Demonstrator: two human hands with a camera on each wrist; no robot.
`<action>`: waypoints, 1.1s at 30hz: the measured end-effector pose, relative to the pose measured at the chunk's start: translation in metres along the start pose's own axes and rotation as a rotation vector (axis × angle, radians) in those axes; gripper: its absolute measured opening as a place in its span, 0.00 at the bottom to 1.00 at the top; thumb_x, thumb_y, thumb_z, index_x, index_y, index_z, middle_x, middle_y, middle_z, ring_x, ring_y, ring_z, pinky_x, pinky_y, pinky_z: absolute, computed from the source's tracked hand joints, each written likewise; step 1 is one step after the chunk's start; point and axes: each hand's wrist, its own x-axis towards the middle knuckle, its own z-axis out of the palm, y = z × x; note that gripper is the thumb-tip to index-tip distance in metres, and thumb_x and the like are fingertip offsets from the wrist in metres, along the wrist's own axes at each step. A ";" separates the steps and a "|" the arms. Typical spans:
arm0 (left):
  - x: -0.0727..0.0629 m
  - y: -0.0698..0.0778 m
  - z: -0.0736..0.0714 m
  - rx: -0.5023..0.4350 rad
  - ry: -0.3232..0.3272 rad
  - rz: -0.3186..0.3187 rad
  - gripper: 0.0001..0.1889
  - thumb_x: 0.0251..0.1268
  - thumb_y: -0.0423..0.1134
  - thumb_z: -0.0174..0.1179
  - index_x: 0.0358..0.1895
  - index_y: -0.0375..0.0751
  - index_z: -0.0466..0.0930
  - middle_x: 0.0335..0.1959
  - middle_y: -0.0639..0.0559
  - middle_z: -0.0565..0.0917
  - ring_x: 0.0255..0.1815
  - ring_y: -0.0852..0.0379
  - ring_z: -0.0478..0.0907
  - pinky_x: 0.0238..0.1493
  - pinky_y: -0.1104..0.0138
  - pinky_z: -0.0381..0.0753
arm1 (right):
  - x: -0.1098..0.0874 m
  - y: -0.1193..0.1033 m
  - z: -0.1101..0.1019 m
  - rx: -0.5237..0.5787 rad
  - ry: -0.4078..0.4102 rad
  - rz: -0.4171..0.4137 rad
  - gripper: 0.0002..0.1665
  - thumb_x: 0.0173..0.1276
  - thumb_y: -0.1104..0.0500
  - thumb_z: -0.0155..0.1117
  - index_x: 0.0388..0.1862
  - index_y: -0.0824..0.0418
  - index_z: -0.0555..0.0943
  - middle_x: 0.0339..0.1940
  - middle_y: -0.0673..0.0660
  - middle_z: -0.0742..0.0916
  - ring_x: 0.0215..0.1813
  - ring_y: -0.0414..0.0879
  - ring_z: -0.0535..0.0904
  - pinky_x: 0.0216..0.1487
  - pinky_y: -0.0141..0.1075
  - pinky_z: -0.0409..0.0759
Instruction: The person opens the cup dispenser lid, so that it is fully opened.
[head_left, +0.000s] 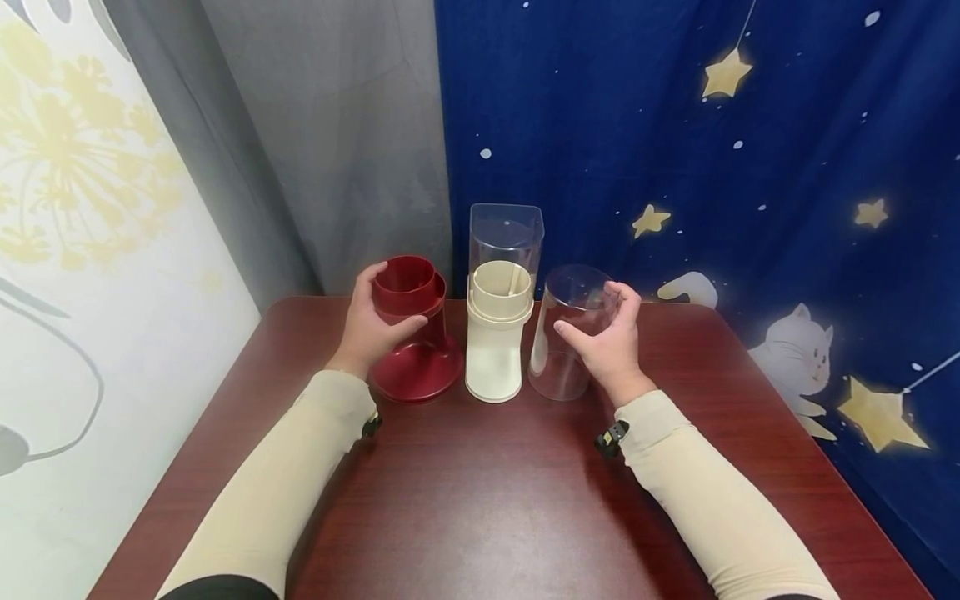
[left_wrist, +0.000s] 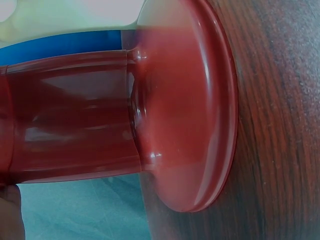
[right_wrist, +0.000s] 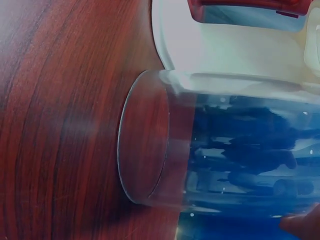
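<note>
My left hand (head_left: 375,329) grips the upper part of a red plastic stand (head_left: 422,367), fingers round its far side and thumb across the front. The stand has an open round top, a narrower column and a wide round foot, which fills much of the left wrist view. On the right, a clear plastic cylinder (head_left: 558,367) stands upright on the table, with my right hand (head_left: 609,342) curved about its upper part. Between them is a cream plastic stand (head_left: 493,362) with a round open top; neither hand touches it.
Behind the cream stand's top rises a clear squarish container (head_left: 507,221). All stand close together near the far edge of the dark red wooden table (head_left: 480,500). A blue star-patterned curtain (head_left: 600,125) and a grey one (head_left: 330,125) hang behind.
</note>
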 end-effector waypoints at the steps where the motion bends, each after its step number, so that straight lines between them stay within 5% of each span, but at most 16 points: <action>1: 0.000 0.000 0.000 -0.002 -0.001 0.006 0.53 0.53 0.46 0.83 0.79 0.65 0.57 0.76 0.55 0.69 0.73 0.51 0.67 0.61 0.46 0.85 | 0.001 0.003 -0.001 0.007 0.001 -0.001 0.56 0.54 0.73 0.81 0.74 0.68 0.55 0.75 0.71 0.69 0.75 0.58 0.73 0.67 0.22 0.71; 8: -0.001 0.002 0.000 -0.003 0.001 0.003 0.53 0.53 0.46 0.83 0.79 0.65 0.57 0.75 0.56 0.69 0.73 0.52 0.68 0.61 0.46 0.85 | 0.010 0.034 -0.004 -0.066 0.010 -0.016 0.60 0.53 0.69 0.84 0.77 0.63 0.55 0.79 0.65 0.67 0.82 0.54 0.65 0.79 0.40 0.67; 15: -0.001 0.001 -0.001 0.000 -0.013 0.000 0.54 0.53 0.47 0.83 0.80 0.65 0.56 0.76 0.55 0.69 0.73 0.51 0.67 0.61 0.45 0.85 | 0.013 0.038 -0.012 -0.152 -0.002 -0.017 0.68 0.53 0.58 0.88 0.84 0.52 0.51 0.84 0.60 0.63 0.85 0.52 0.59 0.85 0.48 0.58; 21: -0.001 0.004 -0.003 0.028 -0.037 -0.023 0.55 0.53 0.49 0.82 0.81 0.66 0.54 0.76 0.53 0.68 0.74 0.49 0.68 0.61 0.44 0.85 | 0.017 0.019 -0.015 -0.180 0.004 -0.056 0.70 0.54 0.50 0.87 0.85 0.50 0.50 0.87 0.56 0.59 0.87 0.52 0.53 0.86 0.54 0.54; 29: 0.000 0.010 -0.008 0.040 -0.063 -0.054 0.59 0.53 0.51 0.82 0.83 0.73 0.49 0.79 0.53 0.65 0.76 0.48 0.65 0.62 0.43 0.84 | 0.035 -0.024 -0.009 -0.152 -0.006 -0.163 0.72 0.53 0.31 0.83 0.85 0.48 0.51 0.87 0.52 0.58 0.87 0.44 0.52 0.87 0.50 0.52; 33: 0.001 0.016 -0.013 0.061 -0.071 -0.061 0.60 0.53 0.52 0.82 0.83 0.78 0.47 0.81 0.56 0.63 0.78 0.48 0.64 0.62 0.42 0.84 | 0.042 -0.044 -0.006 -0.199 -0.003 -0.197 0.71 0.53 0.33 0.83 0.86 0.48 0.51 0.87 0.48 0.58 0.87 0.41 0.50 0.87 0.48 0.50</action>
